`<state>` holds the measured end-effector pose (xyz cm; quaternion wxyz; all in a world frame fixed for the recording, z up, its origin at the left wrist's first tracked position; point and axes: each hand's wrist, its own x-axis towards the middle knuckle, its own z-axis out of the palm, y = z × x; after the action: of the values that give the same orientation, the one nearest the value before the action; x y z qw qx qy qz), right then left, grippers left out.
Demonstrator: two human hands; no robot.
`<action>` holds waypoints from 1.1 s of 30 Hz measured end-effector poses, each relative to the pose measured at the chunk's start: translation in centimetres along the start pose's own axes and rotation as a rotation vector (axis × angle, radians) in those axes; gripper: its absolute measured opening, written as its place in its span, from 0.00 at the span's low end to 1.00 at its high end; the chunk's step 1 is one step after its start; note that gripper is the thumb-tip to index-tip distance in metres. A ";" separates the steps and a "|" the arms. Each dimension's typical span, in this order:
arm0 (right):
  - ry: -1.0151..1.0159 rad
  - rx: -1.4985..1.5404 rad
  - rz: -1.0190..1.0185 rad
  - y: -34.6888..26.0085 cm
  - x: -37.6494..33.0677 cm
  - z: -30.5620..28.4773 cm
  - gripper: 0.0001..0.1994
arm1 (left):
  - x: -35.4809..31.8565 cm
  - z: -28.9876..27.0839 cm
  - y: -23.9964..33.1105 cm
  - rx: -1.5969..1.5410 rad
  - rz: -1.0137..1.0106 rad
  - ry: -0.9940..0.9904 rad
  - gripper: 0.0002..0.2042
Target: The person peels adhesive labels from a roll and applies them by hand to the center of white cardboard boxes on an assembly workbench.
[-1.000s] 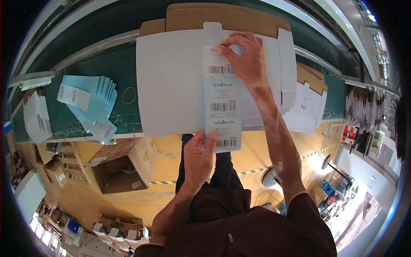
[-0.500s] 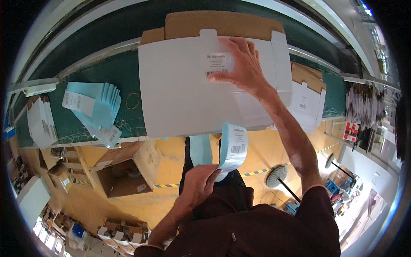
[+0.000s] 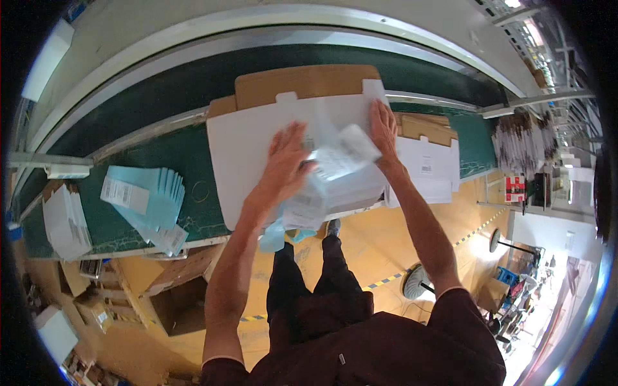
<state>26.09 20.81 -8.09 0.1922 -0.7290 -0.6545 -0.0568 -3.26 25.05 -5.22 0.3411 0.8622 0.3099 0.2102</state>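
Observation:
A white flat carton (image 3: 238, 148) with brown cardboard showing along its far edge lies on the green bench in front of me. My left hand (image 3: 281, 164) is over its middle, smeared a little by motion, with the fingers stretched out and the thumb apart. Beside that thumb, a strip of printed white labels on light-blue backing (image 3: 344, 157) lies curled across the carton, blurred; its tail hangs past the near edge. My right hand (image 3: 384, 132) rests flat at the carton's right side, fingers extended, next to the strip's end.
On the left of the bench lie a fanned stack of blue-backed label strips (image 3: 151, 199), a rubber band (image 3: 200, 191) and white folded cartons (image 3: 66, 222). More labelled cartons (image 3: 425, 164) lie to the right. A brown box (image 3: 180, 299) stands below the bench.
My left hand has risen from near my waist onto the carton, and the label strip now lies across it. My right hand has moved off the label to the carton's right side.

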 end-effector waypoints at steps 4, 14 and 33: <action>-0.191 0.169 0.566 -1.1 -2.3 -3.2 0.48 | -6.4 -2.1 -4.1 0.150 -0.162 0.132 0.12; 0.144 0.254 0.619 -2.2 -3.4 -3.2 0.29 | -7.7 -1.6 -4.7 0.248 -0.377 0.417 0.11; 0.345 0.427 0.784 52.4 -27.5 -8.1 0.22 | -9.5 14.3 21.8 -0.388 -0.450 -0.135 0.13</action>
<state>74.87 -11.39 -20.62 0.4505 -0.8451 -0.2858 0.0357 6.64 -0.45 -0.72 0.5574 0.7024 0.4240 0.1269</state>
